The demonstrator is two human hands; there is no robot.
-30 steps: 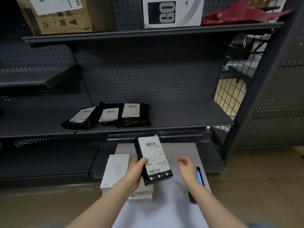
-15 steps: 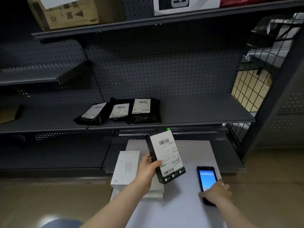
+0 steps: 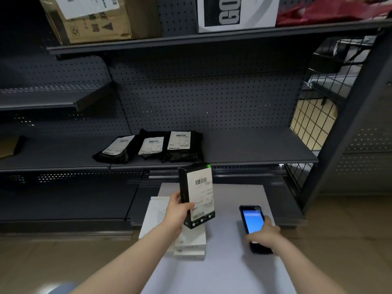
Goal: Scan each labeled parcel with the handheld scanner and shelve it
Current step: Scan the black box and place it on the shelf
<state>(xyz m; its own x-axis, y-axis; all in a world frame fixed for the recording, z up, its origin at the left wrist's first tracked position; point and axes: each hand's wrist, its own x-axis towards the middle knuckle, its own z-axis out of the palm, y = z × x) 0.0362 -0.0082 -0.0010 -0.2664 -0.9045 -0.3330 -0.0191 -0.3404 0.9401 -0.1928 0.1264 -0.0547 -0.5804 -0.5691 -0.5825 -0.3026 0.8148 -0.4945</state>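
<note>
My left hand holds a black box parcel upright over the white table, its white barcode label facing me. My right hand grips the black handheld scanner, whose blue screen is lit; the scanner is tilted up off the table, to the right of the parcel. Three black bagged parcels with white labels lie side by side on the middle shelf. White boxes lie stacked on the table under my left wrist.
The dark metal shelving has a pegboard back. On the top shelf stand a cardboard box, a white "GO" box and a red bag. A wire mesh panel closes the right end. Tan floor surrounds the table.
My right hand went down to the scanner on the table, closed on it and lifted its front end. My left hand turned the black parcel more upright.
</note>
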